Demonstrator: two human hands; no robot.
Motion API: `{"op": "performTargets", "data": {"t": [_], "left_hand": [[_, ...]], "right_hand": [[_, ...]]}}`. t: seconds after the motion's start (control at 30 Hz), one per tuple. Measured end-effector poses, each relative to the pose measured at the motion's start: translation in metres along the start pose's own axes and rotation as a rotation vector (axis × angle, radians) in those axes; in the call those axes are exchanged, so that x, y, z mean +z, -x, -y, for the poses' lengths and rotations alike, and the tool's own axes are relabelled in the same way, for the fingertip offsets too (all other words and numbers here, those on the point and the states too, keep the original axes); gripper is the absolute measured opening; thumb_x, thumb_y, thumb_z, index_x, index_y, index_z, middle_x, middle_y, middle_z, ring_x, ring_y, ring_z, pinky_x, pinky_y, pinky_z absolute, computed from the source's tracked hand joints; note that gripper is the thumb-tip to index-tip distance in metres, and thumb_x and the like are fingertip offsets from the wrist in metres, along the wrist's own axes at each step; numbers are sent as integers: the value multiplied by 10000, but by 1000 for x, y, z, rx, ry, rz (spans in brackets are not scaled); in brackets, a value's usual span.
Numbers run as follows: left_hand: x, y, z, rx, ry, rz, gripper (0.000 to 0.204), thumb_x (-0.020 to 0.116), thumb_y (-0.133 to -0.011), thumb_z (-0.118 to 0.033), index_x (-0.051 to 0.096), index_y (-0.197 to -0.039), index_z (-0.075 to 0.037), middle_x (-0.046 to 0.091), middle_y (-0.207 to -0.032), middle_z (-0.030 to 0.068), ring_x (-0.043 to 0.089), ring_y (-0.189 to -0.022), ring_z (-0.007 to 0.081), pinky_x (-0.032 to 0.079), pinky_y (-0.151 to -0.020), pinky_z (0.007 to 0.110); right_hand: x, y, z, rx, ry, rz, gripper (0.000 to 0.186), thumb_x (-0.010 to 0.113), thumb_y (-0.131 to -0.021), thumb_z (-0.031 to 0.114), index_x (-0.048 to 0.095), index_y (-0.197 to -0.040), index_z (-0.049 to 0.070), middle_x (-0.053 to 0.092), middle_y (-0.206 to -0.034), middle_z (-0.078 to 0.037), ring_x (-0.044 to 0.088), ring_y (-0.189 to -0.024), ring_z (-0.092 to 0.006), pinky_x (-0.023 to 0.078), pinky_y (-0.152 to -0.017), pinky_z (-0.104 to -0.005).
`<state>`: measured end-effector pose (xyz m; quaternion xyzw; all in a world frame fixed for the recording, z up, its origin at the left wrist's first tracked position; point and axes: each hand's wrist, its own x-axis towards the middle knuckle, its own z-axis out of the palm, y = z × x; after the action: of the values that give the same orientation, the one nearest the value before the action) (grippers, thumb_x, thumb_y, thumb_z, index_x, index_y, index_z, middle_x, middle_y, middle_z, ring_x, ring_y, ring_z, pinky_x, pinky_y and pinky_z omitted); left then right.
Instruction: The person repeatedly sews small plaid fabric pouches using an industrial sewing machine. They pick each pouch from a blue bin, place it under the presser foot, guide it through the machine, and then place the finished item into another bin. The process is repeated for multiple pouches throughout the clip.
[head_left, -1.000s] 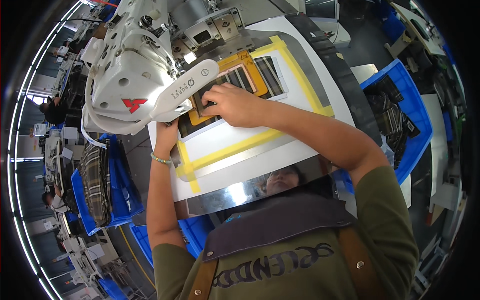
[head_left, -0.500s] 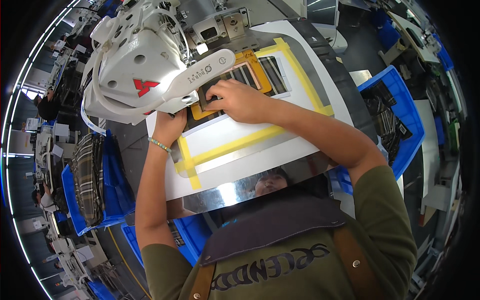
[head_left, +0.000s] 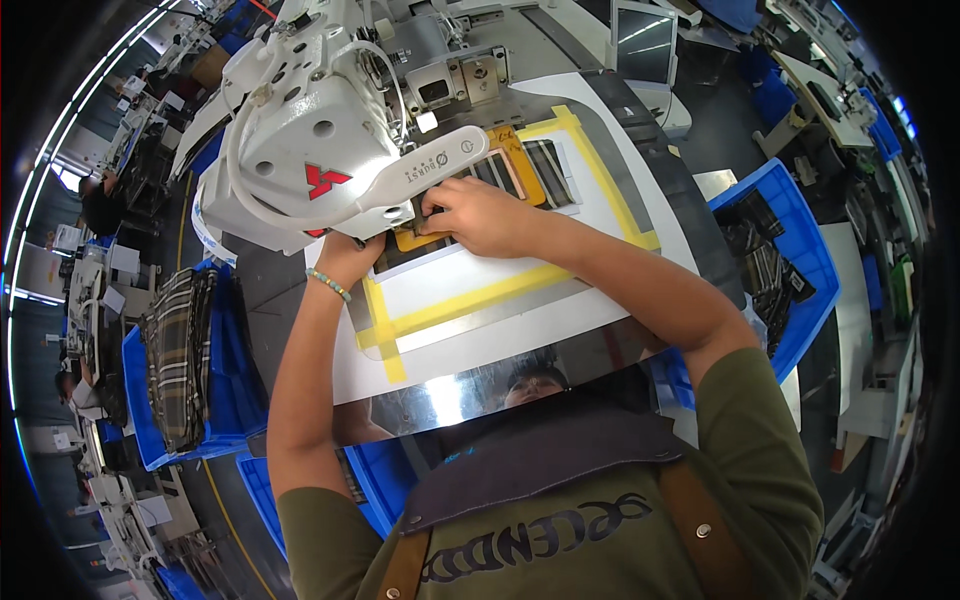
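Note:
Striped dark fabric [head_left: 546, 166] lies under an orange-yellow frame [head_left: 531, 178] on a white sheet [head_left: 450, 275] edged with yellow tape. My right hand [head_left: 485, 217] rests over the frame's near left part, fingers bent and bunched together at the fabric inside it. To its left is my left hand [head_left: 350, 258], with a beaded bracelet at the wrist. It reaches to the frame's left end, and its fingers are mostly hidden below the white sewing machine head [head_left: 310, 150]. A pale lamp arm [head_left: 430, 160] sticks out just above my right hand.
Left of the table, a blue bin [head_left: 225, 370] holds stacked striped fabric [head_left: 178, 360]. Another blue bin [head_left: 815, 285] with striped pieces stands at the right. A shiny metal table edge [head_left: 450, 400] runs close before my body. A screen [head_left: 645, 47] stands at the back.
The whole view has shifted slightly, with the machine appearing lower and further right. Both hands stay by the frame in nearly the same pose.

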<state>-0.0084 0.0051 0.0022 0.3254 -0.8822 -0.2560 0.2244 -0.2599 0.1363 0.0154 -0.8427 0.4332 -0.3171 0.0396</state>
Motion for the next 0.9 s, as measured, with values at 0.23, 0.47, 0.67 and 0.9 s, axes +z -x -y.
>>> {"op": "performTargets", "data": {"t": [0.23,0.47,0.67,0.9], "left_hand": [[2,-5,28,44,-181,31,295,692,-878,-113,686,-1162,-34,727,-1095,163,695,-1018,319,551,-870,397],[3,-4,28,81,-89,7,317,681,-889,-103,666,-1197,-30,717,-1129,165,684,-1048,312,544,-888,395],[0,-3,36,80,-69,37,353,676,-911,-98,629,-1248,-5,693,-1180,172,659,-1097,299,523,-934,379],[-9,6,26,-65,-120,-7,310,639,-903,-98,649,-1183,36,715,-1092,216,674,-1076,372,518,-941,417]], "right_hand": [[4,-3,-7,9,14,-34,247,616,-882,46,773,-1067,95,637,-1111,-68,590,-1114,-247,453,-985,-394],[-3,-7,0,59,-42,2,271,622,-844,5,772,-1059,71,652,-1129,-78,596,-1138,-269,458,-1020,-415],[-12,-18,-11,151,-29,49,298,612,-838,-28,762,-1095,4,685,-1240,-146,622,-1186,-334,476,-1062,-429],[-5,-20,-16,145,-51,80,299,607,-819,-16,778,-1062,19,715,-1220,-103,616,-1192,-296,483,-1064,-410]]}}
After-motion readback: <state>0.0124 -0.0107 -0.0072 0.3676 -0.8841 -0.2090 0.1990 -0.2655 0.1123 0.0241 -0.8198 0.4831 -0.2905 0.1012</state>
